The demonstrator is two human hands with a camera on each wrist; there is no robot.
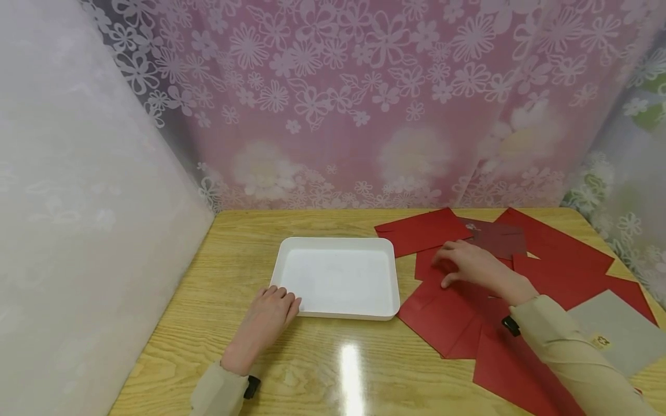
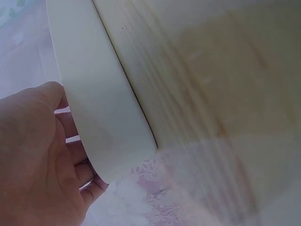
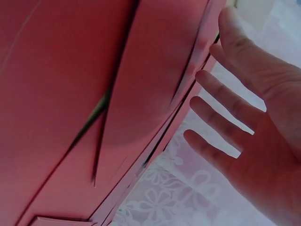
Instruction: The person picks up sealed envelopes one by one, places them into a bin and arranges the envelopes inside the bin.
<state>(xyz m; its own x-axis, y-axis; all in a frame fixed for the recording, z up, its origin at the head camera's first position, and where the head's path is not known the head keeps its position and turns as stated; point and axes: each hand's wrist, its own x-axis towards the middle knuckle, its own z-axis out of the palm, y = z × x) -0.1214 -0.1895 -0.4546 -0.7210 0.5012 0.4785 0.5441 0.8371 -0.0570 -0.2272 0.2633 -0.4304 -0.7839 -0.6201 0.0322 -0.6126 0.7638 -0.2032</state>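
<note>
Head view: the left hand (image 1: 272,312) pinches the white tray (image 1: 340,280) by its rim at 8 o'clock, while the right hand (image 1: 476,267), fingers parted and holding nothing, hangs over red envelopes (image 1: 439,318) at the tray's 3 o'clock; from that hand a grey envelope (image 1: 619,318) lies at 4 o'clock, and the right sleeve (image 1: 564,341) blocks some red ones. The wooden table (image 1: 291,370) under the tray meets a flowered pink curtain (image 1: 322,144) at 12 o'clock. Overlaps hide many envelopes, and whether the right fingertips touch paper is unclear

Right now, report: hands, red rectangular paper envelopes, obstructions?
Left hand grips shallow white rectangular tray. Right hand over red envelopes, holding nothing. Envelopes overlap one another.
</note>
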